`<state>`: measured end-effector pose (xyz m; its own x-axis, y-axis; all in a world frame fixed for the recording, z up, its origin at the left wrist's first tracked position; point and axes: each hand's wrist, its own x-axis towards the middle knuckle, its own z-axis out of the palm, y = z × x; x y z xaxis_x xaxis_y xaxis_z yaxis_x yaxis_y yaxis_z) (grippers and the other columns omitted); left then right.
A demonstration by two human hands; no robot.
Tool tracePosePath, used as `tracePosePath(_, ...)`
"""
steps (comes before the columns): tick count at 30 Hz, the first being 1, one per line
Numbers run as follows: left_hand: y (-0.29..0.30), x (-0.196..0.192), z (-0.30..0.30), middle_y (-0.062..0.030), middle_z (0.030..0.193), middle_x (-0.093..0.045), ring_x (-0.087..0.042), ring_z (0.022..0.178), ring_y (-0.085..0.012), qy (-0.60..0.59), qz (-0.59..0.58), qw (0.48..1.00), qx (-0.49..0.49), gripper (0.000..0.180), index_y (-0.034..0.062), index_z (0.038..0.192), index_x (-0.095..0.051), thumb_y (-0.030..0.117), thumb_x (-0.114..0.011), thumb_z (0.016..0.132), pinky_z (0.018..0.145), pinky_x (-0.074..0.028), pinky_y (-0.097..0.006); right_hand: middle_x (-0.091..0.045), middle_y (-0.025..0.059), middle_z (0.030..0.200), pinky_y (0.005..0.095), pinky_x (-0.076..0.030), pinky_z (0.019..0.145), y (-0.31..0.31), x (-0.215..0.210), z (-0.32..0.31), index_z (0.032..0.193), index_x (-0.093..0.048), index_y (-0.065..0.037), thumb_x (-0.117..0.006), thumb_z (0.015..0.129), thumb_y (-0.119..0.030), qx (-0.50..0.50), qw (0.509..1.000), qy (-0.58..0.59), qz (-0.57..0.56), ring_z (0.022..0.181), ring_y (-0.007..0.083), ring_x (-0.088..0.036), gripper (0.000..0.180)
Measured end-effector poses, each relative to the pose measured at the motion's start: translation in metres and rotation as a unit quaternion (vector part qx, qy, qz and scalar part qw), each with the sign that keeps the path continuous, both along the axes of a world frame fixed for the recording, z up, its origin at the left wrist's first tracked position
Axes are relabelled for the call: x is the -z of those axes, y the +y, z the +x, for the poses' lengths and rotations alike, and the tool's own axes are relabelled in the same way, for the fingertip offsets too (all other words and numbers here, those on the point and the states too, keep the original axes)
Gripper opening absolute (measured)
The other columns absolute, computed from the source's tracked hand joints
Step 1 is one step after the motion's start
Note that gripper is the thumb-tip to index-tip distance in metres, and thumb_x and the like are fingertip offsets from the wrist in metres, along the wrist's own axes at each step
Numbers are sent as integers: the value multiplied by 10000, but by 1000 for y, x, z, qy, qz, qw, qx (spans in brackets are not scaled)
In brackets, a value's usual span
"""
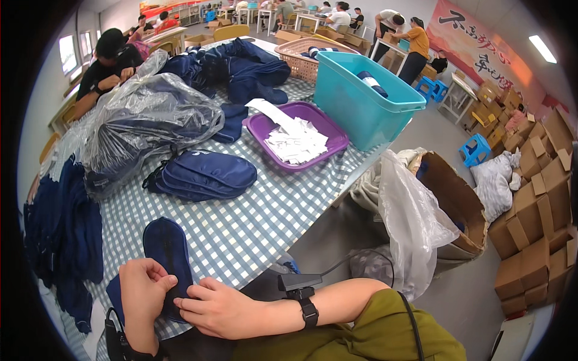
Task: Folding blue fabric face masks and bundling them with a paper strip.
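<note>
A long, round-ended navy fabric piece (167, 240), with a darker strip down its middle, lies on the checked cloth at the near left edge. My left hand (144, 292) is closed over its left side, thumb and fingertips pinched together. From the right, my right hand (220, 307) has bent fingers gripping the piece's right edge. Part of it is hidden under both hands. Beyond them rests a stack of similar navy pieces (205, 173). Another bit of navy fabric (114, 293) shows beside my left wrist.
A purple tray (337, 141) holds white paper slips (298, 141). Behind it stand a turquoise bin (355, 90) and a pink basket (292, 57). Clear plastic bags (150, 108) and navy garments (247, 66) cover the far left. A lined carton (475, 207) stands right; a person (108, 66) sits opposite.
</note>
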<state>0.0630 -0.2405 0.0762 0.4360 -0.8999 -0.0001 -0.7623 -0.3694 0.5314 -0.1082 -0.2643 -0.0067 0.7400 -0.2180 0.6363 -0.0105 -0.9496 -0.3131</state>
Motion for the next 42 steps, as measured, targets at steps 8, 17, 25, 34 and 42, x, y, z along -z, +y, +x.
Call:
tracePosePath(8, 6, -1, -2, -131, 926, -586, -597, 911, -291, -91, -41, 995, 2, 429, 3, 889, -586, 48, -867, 568, 801, -491, -374, -610, 28, 1224, 340, -439, 888, -1, -2, -1, 1067, -635, -65, -698, 808, -219, -2, 1000, -4, -1, 1020, 191, -533, 307)
tracePosePath(17, 5, -3, 1, -177, 939, -685, -684, 889, -330, -9, 23, 999, -46, 605, -20, 1098, -564, 74, -886, 594, 792, -539, -402, -608, 16, 1188, 336, -440, 882, 1, 1, 0, 1076, -635, -68, -695, 812, -213, -1, 1000, -22, -3, 1020, 190, -532, 308)
tracePosePath(25, 1, 1, 8, -142, 735, -732, -694, 631, -172, 103, -18, 994, 18, 256, -66, 806, -716, 88, -810, 625, 595, -547, -311, -602, 12, 1138, 339, -439, 878, 0, 1, -1, 1084, -634, -61, -698, 805, -213, 4, 1000, -29, -1, 1021, 189, -532, 324)
tracePosePath(34, 2, 3, 12, -117, 674, -718, -679, 586, -158, 126, -7, 992, 28, 223, -66, 762, -713, 106, -787, 641, 556, -526, -299, -605, 19, 1161, 340, -441, 878, 1, 0, -1, 1071, -633, -68, -695, 803, -208, 1, 1000, -28, 2, 1022, 190, -532, 309)
tracePosePath(42, 2, -2, 5, -135, 607, -678, -654, 526, -191, 34, -13, 999, 34, 223, -67, 702, -684, 127, -773, 634, 517, -496, -326, -608, 17, 1166, 338, -446, 875, -1, -1, -2, 1067, -638, -70, -697, 802, -206, -3, 1000, -21, 9, 1020, 196, -537, 304)
